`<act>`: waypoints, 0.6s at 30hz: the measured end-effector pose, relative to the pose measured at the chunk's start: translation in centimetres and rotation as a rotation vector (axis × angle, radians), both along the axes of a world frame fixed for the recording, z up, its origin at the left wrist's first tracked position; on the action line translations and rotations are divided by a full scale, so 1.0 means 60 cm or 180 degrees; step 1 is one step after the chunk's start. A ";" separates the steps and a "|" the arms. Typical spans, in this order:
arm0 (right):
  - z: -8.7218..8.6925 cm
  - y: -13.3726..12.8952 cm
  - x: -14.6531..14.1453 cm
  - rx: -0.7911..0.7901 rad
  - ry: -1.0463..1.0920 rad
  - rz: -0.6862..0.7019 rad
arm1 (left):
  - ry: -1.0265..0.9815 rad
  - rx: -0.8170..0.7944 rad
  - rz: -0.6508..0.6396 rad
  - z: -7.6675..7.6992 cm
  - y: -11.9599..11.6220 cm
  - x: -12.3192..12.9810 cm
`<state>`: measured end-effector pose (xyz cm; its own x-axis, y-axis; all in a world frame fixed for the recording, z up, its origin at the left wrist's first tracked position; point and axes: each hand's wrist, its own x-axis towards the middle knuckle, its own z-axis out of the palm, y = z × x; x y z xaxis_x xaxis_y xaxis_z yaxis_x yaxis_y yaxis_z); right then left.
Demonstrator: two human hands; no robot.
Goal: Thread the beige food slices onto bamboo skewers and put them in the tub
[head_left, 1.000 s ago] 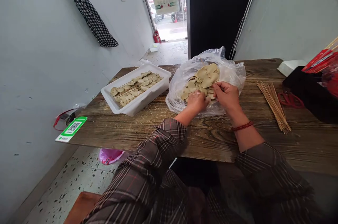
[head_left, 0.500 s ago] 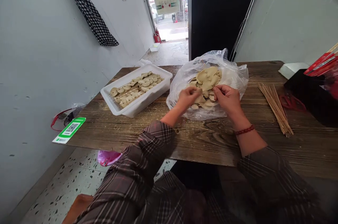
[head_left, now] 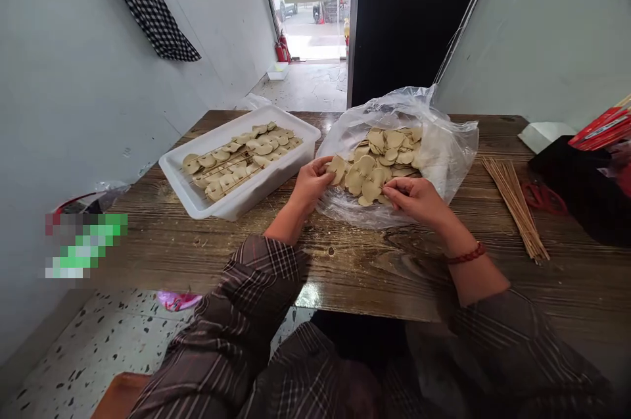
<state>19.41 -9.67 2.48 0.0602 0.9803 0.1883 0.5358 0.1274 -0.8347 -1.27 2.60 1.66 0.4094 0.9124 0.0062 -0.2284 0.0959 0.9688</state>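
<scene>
My left hand (head_left: pixel 315 181) pinches a round beige slice (head_left: pixel 338 170) at the left edge of the open plastic bag (head_left: pixel 451 143). My right hand (head_left: pixel 407 198) is closed at the bag's front right, thumb and forefinger pressed together beside the slices; what lies between those fingertips is too small to make out. More beige slices (head_left: pixel 394 139) are heaped in the bag, between and beyond my hands. To the left, a white plastic tray (head_left: pixel 236 202) holds rows of similar slices threaded on thin sticks.
A bundle of thin wooden sticks (head_left: pixel 516 208) lies on the dark wooden table (head_left: pixel 369 274), right of the bag. Beside it are red-handled scissors (head_left: pixel 543 198) and a black container (head_left: pixel 566 175) with red packets.
My left hand has moved left and now has a slice in its fingers. My right hand is slightly lower, still at the bag. The view has shifted a little, and the heap looks rearranged.
</scene>
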 end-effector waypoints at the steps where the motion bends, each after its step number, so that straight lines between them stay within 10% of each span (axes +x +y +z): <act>1: 0.001 -0.001 0.002 -0.0041 -0.0039 0.0035 | 0.0033 0.0043 0.0060 0.000 0.001 -0.002; 18: 0.008 -0.011 0.015 -0.0238 -0.0558 0.0276 | 0.0061 0.0488 0.0509 0.010 0.010 -0.023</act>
<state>20.29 -10.33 2.97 -0.0522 0.9920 0.1152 0.6634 0.1206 -0.7384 -2.62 3.18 2.29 0.2609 0.9546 0.1435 -0.2104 -0.0889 0.9736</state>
